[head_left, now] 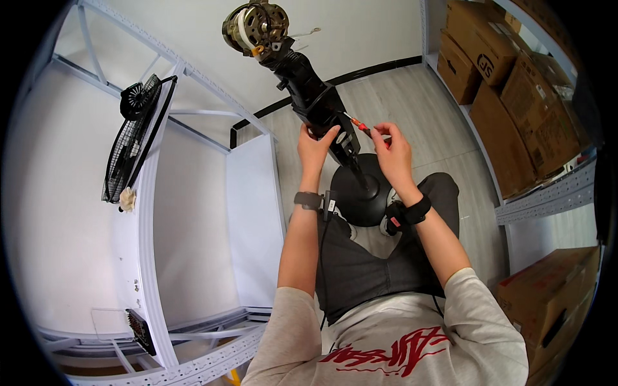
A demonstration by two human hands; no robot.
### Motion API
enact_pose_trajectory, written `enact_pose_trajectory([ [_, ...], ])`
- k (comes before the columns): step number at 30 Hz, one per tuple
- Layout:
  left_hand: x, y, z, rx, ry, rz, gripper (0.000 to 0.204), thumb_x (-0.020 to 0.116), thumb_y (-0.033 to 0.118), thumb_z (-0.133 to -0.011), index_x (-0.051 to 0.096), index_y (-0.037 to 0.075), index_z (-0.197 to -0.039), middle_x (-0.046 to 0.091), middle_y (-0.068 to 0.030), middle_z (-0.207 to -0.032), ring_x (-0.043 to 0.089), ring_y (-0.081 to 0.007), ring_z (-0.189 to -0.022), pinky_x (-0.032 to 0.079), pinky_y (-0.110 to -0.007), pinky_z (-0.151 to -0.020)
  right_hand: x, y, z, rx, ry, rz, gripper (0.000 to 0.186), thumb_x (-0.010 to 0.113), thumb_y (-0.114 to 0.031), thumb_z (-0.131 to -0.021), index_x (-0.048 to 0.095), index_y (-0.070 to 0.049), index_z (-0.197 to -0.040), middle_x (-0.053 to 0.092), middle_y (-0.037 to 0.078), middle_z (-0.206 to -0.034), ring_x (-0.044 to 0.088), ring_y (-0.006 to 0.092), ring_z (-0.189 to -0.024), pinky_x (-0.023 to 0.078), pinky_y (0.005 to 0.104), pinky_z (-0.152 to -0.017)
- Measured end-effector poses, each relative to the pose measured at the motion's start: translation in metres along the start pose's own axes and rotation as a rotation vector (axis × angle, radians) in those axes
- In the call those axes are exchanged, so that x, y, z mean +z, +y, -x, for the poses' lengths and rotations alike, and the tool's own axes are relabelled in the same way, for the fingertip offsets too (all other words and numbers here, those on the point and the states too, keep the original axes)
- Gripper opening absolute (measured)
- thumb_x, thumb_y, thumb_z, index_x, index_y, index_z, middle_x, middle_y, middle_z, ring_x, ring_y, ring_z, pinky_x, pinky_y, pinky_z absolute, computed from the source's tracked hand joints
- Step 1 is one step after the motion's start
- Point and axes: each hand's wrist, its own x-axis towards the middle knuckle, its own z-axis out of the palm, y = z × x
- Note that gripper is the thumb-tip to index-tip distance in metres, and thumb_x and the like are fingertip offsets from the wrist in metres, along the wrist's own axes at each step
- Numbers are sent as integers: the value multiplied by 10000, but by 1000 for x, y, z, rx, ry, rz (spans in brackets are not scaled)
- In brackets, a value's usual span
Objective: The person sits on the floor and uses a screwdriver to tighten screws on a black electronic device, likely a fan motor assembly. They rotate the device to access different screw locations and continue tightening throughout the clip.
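Note:
A pedestal fan stands between my legs with its black housing [313, 96] tilted away. Its bare metal motor [257, 29] shows at the top, and its round black base [351, 209] rests on the floor. My left hand [314, 153] grips the lower housing, thumb on the near face and fingers round its left edge. In my right hand [394, 157] is a screwdriver [364, 128] with a red handle. Its shaft points left at the housing's right side; the tip's exact contact is too small to tell.
On the white shelf [151, 257] at left lie a black fan grille [132, 148], a black fan-shaped part [133, 101] and a dark screwdriver-bit set [141, 331]. Cardboard boxes [502, 135] fill the rack at right; another box [547, 302] sits lower down.

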Motion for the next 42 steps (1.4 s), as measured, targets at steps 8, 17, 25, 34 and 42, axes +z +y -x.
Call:
enact_pose_trajectory([
  [8, 6, -47, 48, -144, 205, -202, 370, 704, 261, -840, 545, -18, -1023, 479, 0, -739, 482, -101, -661, 406, -243, -583, -16, -2, 12, -120, 68, 27, 156, 684, -84, -839, 618, -40, -974, 586, 63, -882, 527, 164, -667, 436, 291, -612],
  [17, 29, 26, 53, -624, -265, 767, 391, 512, 395, -997, 546, 6, -975, 356, 54, -648, 328, -34, -543, 260, -205, -488, -40, 8, 26, -89, 27, 62, 158, 708, -91, -811, 632, -45, -942, 577, 47, -831, 526, 149, -665, 425, 279, -609],
  [25, 28, -28, 65, -706, -269, 755, 441, 442, 417, -1020, 548, -11, -998, 339, 47, -624, 297, -61, -500, 255, -224, -453, -48, 22, 48, -12, -230, 82, 167, 720, -82, -792, 633, -37, -927, 593, 53, -822, 553, 165, -682, 452, 287, -635],
  [34, -31, -101, 79, -773, 17, 822, 258, 533, 179, -977, 572, -46, -1099, 458, 15, -707, 407, -74, -588, 350, -225, -517, -10, 59, 58, 46, -134, 90, 140, 707, -124, -816, 644, -40, -908, 599, 55, -801, 547, 156, -674, 446, 290, -626],
  [42, -22, -81, 78, -708, 40, 772, 341, 513, 149, -984, 542, -50, -1259, 481, 16, -769, 446, -72, -656, 374, -211, -567, 21, 73, 69, 43, -19, 42, 142, 704, -134, -833, 645, -41, -922, 605, 64, -819, 554, 165, -690, 450, 295, -635],
])
